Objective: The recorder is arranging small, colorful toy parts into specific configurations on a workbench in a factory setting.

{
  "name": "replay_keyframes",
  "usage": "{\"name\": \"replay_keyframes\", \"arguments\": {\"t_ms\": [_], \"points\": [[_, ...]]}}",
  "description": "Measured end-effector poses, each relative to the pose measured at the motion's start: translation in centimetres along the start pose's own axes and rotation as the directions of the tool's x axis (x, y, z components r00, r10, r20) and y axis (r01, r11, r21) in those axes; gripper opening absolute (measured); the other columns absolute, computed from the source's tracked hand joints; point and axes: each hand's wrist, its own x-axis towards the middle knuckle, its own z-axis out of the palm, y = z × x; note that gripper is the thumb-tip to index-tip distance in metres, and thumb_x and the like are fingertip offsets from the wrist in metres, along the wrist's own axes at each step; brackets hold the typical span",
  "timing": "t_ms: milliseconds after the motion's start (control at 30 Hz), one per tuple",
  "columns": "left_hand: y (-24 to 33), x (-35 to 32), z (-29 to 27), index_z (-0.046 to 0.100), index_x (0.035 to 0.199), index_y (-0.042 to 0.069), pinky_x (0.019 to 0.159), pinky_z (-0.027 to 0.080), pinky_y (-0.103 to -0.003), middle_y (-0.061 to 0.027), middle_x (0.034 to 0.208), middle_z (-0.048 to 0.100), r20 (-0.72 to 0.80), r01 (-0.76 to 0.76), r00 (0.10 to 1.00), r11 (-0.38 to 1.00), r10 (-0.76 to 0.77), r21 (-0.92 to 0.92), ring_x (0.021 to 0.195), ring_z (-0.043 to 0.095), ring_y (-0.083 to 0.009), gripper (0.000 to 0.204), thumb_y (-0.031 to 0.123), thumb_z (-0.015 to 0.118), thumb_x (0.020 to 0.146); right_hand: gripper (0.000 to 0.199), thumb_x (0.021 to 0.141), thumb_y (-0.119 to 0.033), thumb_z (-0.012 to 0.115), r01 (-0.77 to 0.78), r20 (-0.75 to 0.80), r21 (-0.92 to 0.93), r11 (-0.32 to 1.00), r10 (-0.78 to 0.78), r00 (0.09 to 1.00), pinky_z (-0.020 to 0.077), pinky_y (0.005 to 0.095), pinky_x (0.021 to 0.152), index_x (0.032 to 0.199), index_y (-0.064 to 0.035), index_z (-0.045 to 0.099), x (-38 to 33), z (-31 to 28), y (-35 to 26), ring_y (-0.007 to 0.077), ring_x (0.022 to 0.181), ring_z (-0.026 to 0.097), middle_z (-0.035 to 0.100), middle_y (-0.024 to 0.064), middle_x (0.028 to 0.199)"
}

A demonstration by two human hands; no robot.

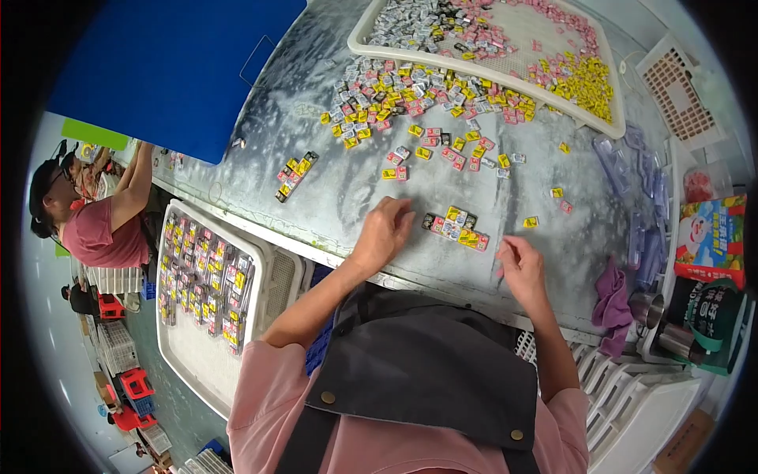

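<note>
A compact group of small printed blocks, pink, yellow, black and pale grey, lies on the table in front of me. Just left of it is my left hand, its fingers loosely bent and nothing visible in them. On the group's right side my right hand hovers near the end block, fingers curled but apart from the thumb. Neither hand plainly touches the group. A yellow block lies beyond my right hand. Farther left stands a joined strip of blocks.
A heap of loose blocks spreads before a white tray of sorted colours. Clear plastic holders and a purple cloth lie right. A blue board overhangs far left; below, a tray holds packed sets. A co-worker stands left.
</note>
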Motion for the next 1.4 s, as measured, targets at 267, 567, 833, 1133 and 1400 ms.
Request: {"name": "replay_keyframes", "arguments": {"t_ms": [267, 567, 833, 1133, 1400], "points": [[-1.8, -1.9, -2.3, 0.071, 0.096, -0.006, 0.063, 0.054, -0.033, -0.0183, 0.076, 0.071, 0.077, 0.195, 0.979, 0.977, -0.189, -0.083, 0.064, 0.067, -0.0190, 0.019, 0.011, 0.066, 0.088, 0.023, 0.097, -0.014, 0.064, -0.263, 0.112, 0.238, 0.935, 0.242, 0.964, 0.0502, 0.0264, 0.046, 0.108, 0.0055, 0.065, -1.5, 4.7, -3.3, 0.0146, 0.059, 0.067, 0.068, 0.0092, 0.079], [-6.6, -9.0, -12.6, 0.065, 0.093, -0.006, 0.052, 0.053, -0.028, -0.0073, 0.071, 0.066, 0.140, 0.451, 0.881, 0.712, -0.452, -0.538, 0.056, 0.064, -0.0137, 0.016, 0.009, 0.062, 0.093, 0.014, 0.096, -0.013, 0.064, 0.035, 0.225, 0.146, 0.989, -0.067, 0.972, 0.0458, 0.0238, 0.046, 0.092, 0.0008, 0.062, -0.1, 13.4, -9.5, 0.0094, 0.054, 0.059, 0.063, 0.0037, 0.073], [-13.4, -10.4, -24.4, 0.065, 0.097, -0.004, 0.053, 0.058, -0.030, -0.0099, 0.078, 0.068, -0.160, 0.400, 0.723, 0.595, -0.673, -0.698, 0.057, 0.066, -0.0165, 0.016, 0.011, 0.061, 0.096, 0.015, 0.093, -0.011, 0.064, 0.223, 0.489, 0.161, 0.961, -0.274, 0.828, 0.0527, 0.0284, 0.051, 0.090, 0.0031, 0.062, 10.2, 29.6, -20.9, 0.0115, 0.055, 0.063, 0.066, 0.0052, 0.071], [-20.0, -6.8, -27.0, 0.067, 0.090, -0.003, 0.052, 0.057, -0.030, -0.0089, 0.074, 0.067, -0.229, 0.381, 0.670, 0.591, -0.707, -0.710, 0.056, 0.065, -0.0170, 0.020, 0.015, 0.062, 0.096, 0.017, 0.094, -0.013, 0.062, 0.151, 0.515, 0.063, 0.987, -0.161, 0.842, 0.0538, 0.0283, 0.048, 0.099, 0.0034, 0.063, 17.7, 38.4, -23.7, 0.0146, 0.060, 0.068, 0.069, 0.0085, 0.079], [-20.6, -3.2, -24.9, 0.066, 0.100, -0.006, 0.054, 0.058, -0.032, -0.0115, 0.081, 0.069, -0.216, 0.400, 0.669, 0.589, -0.711, -0.702, 0.060, 0.066, -0.0185, 0.023, 0.017, 0.063, 0.096, 0.018, 0.087, -0.016, 0.067, 0.238, 0.427, 0.036, 0.971, -0.230, 0.874, 0.0558, 0.0372, 0.054, 0.088, 0.0020, 0.066, 21.0, 36.6, -21.6, 0.0251, 0.058, 0.071, 0.069, 0.0106, 0.068]]}}
